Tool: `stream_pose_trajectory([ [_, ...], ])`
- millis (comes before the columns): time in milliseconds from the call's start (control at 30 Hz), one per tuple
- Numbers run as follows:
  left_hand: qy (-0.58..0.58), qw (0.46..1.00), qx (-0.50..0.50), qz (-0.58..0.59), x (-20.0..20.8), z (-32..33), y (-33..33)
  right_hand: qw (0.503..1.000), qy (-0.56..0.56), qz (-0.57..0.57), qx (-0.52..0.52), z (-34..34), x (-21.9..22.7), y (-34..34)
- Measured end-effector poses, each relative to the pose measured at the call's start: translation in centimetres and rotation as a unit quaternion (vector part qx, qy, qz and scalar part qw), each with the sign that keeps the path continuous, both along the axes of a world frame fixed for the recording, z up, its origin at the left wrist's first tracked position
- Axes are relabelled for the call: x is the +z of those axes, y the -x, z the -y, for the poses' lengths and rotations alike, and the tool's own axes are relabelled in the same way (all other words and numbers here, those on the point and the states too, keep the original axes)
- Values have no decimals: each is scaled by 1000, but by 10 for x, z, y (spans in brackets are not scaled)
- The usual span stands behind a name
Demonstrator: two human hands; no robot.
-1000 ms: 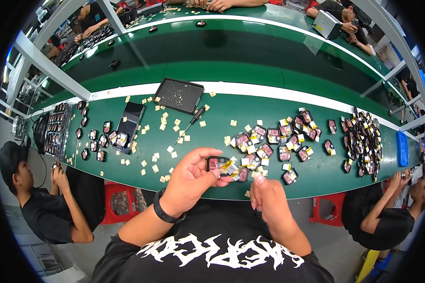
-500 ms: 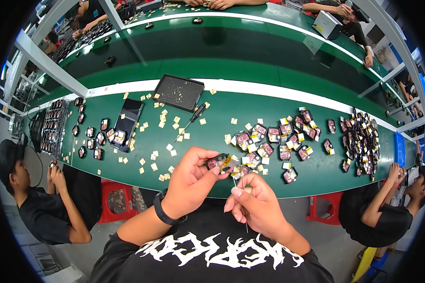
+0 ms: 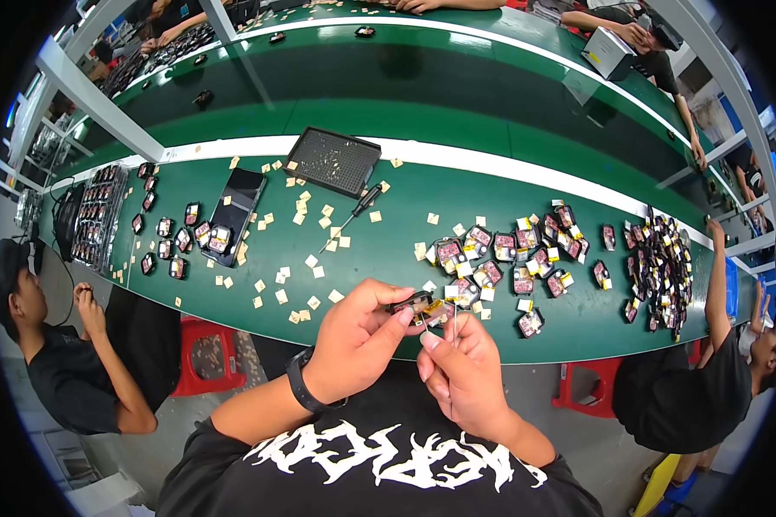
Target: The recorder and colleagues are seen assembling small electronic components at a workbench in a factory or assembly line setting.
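We pinch a small dark part in our left hand, just over the near edge of the green bench. Our right hand closes narrowly on thin tweezers touching it. Beyond the edge, a pile of parts crowds the right; tan squares, a screwdriver and a black tray lie left.

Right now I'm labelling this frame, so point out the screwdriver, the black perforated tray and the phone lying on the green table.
screwdriver (image 3: 355,212), head view, on its black handle.
black perforated tray (image 3: 332,161), head view, on the middle of its dotted surface.
phone (image 3: 235,208), head view, on its dark screen.
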State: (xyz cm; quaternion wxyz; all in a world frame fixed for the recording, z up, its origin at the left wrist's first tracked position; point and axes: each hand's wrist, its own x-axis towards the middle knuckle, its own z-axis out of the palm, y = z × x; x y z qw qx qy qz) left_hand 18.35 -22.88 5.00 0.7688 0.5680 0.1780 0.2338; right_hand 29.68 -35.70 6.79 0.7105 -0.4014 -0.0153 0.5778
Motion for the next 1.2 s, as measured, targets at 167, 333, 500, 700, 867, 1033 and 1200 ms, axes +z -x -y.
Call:
stream_pose_trajectory([
  [167, 127, 991, 11, -44, 8, -3, -3, 978, 8, 205, -24, 4, -14, 2],
  [333, 194, 980, 8, -37, 15, -6, -3, 945, 1, 316, -80, 11, -25, -11],
  [500, 144, 989, -20, -31, 14, -2, -1, 810, -15, 585, 12, 11, -8, -37],
  [700, 69, 997, -30, -34, 13, 3, 4, 636, -77, 766, 60, -5, 2, -46],
  [867, 47, 999, -10, -23, 9, 8, 7, 638, -104, 763, 21, 1, -5, -40],
  [1033, -6, 998, -3, -62, 7, 10, 5, 770, -20, 637, 17, 8, -6, -27],
  [1200, -35, 999, 34, -23, -2, 7, -4, 884, 19, 467, -28, 3, -19, -14],
])
